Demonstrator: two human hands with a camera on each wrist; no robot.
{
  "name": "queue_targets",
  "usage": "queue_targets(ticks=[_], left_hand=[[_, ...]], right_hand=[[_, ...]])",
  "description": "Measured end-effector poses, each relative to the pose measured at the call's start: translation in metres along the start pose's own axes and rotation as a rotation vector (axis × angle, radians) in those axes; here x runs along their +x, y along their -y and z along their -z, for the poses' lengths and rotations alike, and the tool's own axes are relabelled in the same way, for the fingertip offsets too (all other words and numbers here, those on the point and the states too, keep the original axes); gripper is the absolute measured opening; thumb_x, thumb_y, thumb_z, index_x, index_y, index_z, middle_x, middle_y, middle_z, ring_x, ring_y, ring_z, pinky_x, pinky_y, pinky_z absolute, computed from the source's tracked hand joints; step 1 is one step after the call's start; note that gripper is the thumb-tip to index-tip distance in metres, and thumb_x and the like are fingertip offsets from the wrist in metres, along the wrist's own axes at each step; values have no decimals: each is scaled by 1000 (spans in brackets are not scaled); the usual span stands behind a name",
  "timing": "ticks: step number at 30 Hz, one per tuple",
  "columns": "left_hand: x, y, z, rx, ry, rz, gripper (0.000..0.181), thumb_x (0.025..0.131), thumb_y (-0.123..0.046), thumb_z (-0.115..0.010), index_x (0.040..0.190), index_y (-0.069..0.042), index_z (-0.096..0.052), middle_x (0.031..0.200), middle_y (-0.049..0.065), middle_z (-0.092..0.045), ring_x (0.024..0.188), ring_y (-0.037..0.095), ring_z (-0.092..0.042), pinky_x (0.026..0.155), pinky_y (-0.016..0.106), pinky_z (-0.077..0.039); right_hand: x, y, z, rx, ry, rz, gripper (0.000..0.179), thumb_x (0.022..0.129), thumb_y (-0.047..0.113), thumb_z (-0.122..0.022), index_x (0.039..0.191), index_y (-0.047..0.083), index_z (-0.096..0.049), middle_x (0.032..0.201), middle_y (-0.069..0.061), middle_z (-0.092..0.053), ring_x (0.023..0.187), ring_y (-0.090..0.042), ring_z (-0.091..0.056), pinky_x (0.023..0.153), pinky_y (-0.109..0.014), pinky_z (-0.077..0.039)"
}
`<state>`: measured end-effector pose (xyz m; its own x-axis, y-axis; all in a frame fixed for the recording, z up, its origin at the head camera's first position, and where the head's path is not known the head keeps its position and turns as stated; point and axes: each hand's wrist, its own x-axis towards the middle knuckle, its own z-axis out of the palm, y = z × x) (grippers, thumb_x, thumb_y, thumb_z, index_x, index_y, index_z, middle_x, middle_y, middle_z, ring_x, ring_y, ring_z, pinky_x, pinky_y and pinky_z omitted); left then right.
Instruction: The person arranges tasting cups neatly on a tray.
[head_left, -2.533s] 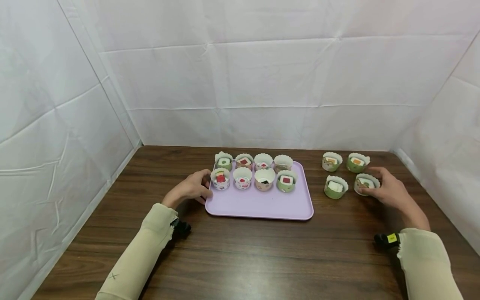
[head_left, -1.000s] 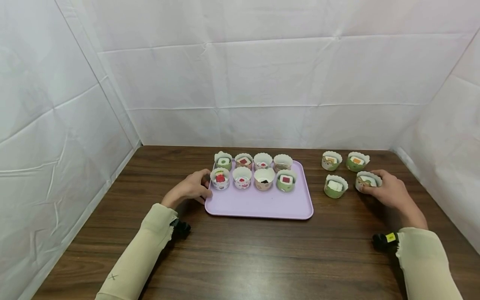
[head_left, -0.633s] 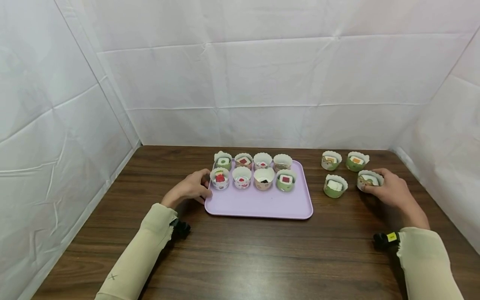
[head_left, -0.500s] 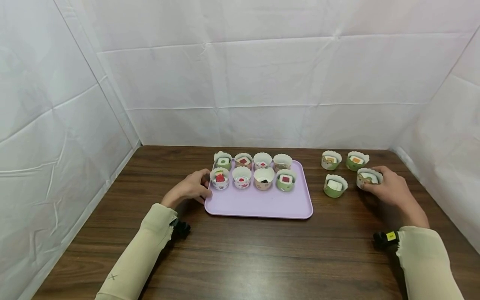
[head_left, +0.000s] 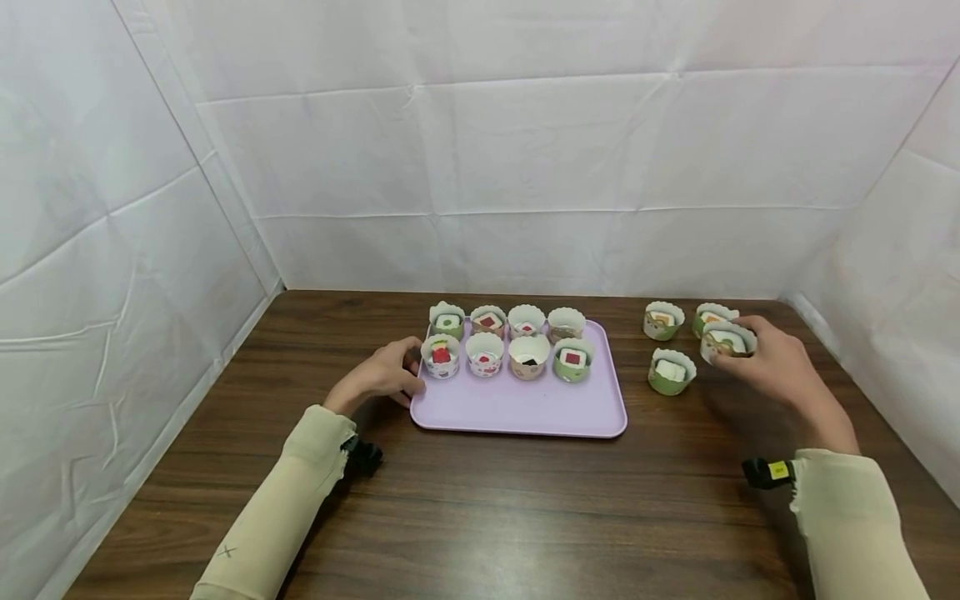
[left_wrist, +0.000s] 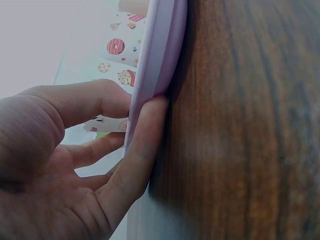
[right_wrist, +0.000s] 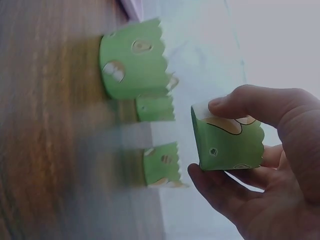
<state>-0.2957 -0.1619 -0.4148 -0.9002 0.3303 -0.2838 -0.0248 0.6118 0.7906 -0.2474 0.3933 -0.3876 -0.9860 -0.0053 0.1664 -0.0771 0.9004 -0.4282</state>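
Note:
My right hand (head_left: 783, 367) holds a green paper cupcake cup (head_left: 709, 347) between thumb and fingers, raised off the table. Inside that cup sits a white piece with a green mark. The right wrist view shows the cup (right_wrist: 225, 147) clear of the wood, thumb on one side and fingertips beneath. My left hand (head_left: 382, 372) pinches the left edge of a lilac tray (head_left: 517, 412); in the left wrist view the tray rim (left_wrist: 157, 55) lies between thumb and finger. Two rows of paper cups fill the tray's far half, most with a small coloured piece visible inside.
Three more cups stand on the table at the right: a green one (head_left: 670, 382) in front, a patterned one (head_left: 660, 329) behind it, and another green one (head_left: 705, 321) partly hidden by the held cup. White cloth walls (head_left: 525, 167) enclose the wooden table (head_left: 480, 508).
My right hand has gripped the cup at the right, lifted it and brought it slightly left and away from me. My left hand and the tray stay where they were.

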Motion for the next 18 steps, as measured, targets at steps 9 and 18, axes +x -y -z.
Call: queue_targets(ticks=[9,18], left_hand=[[0,0,-1,-1,2,2,58,87,6,-70,140,-3,-46,105,15,-52,81,23,-63,67,37,-66],[1,0,0,7,-2,3,60,88,5,-70,142,-3,-45,106,16,-53,82,23,-63,67,37,-67]], right_hand=[[-2,24,3,11,22,51,80,95,42,-71,149,-9,-39,130,-38,-57,114,-53,-57,84,-62,-50],[-5,40,4,14,23,73,75,94,39,-71,148,-6,-42,126,-33,-61,107,-45,-61,79,-51,-52]])
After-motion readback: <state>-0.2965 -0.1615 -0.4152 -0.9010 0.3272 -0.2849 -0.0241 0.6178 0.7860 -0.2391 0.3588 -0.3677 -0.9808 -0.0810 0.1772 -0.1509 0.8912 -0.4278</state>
